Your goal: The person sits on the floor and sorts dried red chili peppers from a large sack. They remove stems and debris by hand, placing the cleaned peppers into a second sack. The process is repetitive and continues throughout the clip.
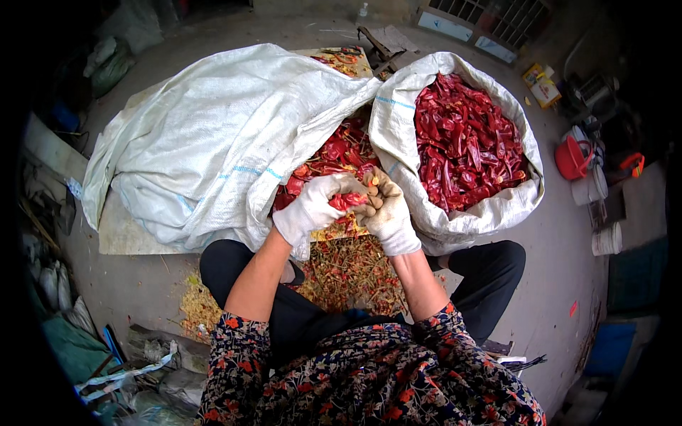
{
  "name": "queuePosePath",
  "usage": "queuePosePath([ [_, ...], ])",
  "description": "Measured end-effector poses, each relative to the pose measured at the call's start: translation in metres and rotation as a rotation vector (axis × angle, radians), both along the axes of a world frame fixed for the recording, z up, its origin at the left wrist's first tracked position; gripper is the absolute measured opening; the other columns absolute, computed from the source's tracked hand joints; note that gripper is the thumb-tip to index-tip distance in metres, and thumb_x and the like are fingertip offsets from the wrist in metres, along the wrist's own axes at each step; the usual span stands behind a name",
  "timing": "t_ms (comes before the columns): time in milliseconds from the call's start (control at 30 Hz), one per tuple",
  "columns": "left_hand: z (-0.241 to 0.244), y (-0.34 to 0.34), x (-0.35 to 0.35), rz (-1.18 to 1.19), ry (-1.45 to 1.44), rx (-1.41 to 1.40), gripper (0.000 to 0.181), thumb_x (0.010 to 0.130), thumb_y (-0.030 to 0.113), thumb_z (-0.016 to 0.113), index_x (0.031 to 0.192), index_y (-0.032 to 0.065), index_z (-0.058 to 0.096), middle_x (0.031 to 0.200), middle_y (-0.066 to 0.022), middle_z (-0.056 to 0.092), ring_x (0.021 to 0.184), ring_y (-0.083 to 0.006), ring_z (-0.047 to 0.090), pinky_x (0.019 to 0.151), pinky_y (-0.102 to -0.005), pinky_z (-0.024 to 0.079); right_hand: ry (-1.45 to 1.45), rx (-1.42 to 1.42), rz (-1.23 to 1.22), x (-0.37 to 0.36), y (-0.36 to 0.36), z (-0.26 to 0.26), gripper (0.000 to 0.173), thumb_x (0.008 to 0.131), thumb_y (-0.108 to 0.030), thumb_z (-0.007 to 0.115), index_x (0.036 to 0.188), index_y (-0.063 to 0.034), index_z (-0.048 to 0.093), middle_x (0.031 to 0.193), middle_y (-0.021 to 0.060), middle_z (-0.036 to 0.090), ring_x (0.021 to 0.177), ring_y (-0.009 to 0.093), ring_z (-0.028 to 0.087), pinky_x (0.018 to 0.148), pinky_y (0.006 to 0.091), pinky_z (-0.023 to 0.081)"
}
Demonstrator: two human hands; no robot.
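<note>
My left hand (319, 202), in a white work glove, is closed around a dried red chili pepper (347, 200) that pokes out between its fingers. Against it, the bent fingers of my right hand (386, 213), in a stained glove, meet at the pepper's end; a small yellowish-red piece shows at its fingertips, and what exactly they pinch is hidden. Behind my hands, loose dried red chilies (346, 149) spill from the mouth of a white woven sack (213, 122) lying on a board. To the right stands an open woven sack (391, 128) full of dried red chilies (469, 144).
Stems and seeds (351, 271) cover the floor between my legs. Scissors (346, 51) lie at the board's far end, near a small wooden stool or frame (381, 50). A red plastic bucket (573, 158) stands at the right; bags and scraps (154, 383) lie at lower left.
</note>
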State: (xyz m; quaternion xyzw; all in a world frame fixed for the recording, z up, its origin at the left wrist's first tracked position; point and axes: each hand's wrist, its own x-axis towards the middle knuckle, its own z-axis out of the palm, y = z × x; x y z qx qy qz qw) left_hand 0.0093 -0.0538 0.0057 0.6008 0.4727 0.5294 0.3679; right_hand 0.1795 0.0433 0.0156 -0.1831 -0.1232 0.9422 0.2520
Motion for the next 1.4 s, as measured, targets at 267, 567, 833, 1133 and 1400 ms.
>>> queuePosePath([
  [267, 0.066, -0.023, -0.009, 0.33, -0.504, -0.179, 0.036, 0.085, 0.029, 0.08, 0.105, 0.0034, 0.064, 0.091, -0.0002, 0.06, 0.086, -0.0089, 0.057, 0.082, -0.0259, 0.047, -0.97, 1.539, 0.729, 0.034, 0.039, -0.029, 0.044, 0.092, -0.048, 0.069, 0.111, -0.0078, 0.075, 0.098, 0.0127, 0.076, 0.09, 0.024, 0.072, 0.081, 0.0347, 0.056],
  [567, 0.059, -0.018, -0.005, 0.446, -0.549, -0.219, 0.033, 0.092, 0.023, 0.065, 0.114, -0.0016, 0.065, 0.103, -0.0078, 0.069, 0.09, -0.0129, 0.063, 0.078, -0.0279, 0.05, -1.545, 2.003, 0.002, -0.027, 0.069, -0.09, 0.047, 0.091, -0.012, 0.058, 0.137, -0.0165, 0.053, 0.137, 0.014, 0.058, 0.11, 0.033, 0.066, 0.092, 0.0461, 0.054],
  [833, 0.039, -0.008, -0.007, 0.458, -0.72, -0.247, 0.014, 0.087, -0.001, 0.068, 0.101, 0.0021, 0.065, 0.107, -0.0111, 0.068, 0.074, -0.0132, 0.064, 0.063, -0.0264, 0.052, -1.467, 1.912, 0.072, -0.025, 0.059, -0.081, 0.036, 0.091, -0.021, 0.065, 0.126, -0.013, 0.061, 0.124, 0.0136, 0.065, 0.102, 0.033, 0.067, 0.086, 0.0476, 0.053],
  [1133, 0.003, 0.015, 0.029, 0.582, -0.22, -0.226, 0.05, 0.078, 0.002, 0.084, 0.122, -0.0002, 0.062, 0.119, -0.0081, 0.065, 0.107, -0.0174, 0.063, 0.097, -0.031, 0.051, -1.142, 1.857, -0.087, -0.022, 0.0, -0.05, 0.048, 0.088, -0.017, 0.062, 0.134, -0.0083, 0.056, 0.113, 0.021, 0.067, 0.099, 0.039, 0.067, 0.086, 0.0461, 0.054],
  [1400, 0.001, 0.012, 0.005, 0.671, 0.296, -0.168, 0.044, 0.079, 0.018, 0.081, 0.116, 0.0037, 0.064, 0.115, -0.0136, 0.068, 0.103, -0.0277, 0.068, 0.092, -0.0362, 0.054, -0.767, 1.312, -0.164, -0.012, -0.005, 0.005, 0.037, 0.094, -0.024, 0.067, 0.125, -0.0047, 0.064, 0.116, 0.0172, 0.069, 0.104, 0.029, 0.069, 0.091, 0.0352, 0.054],
])
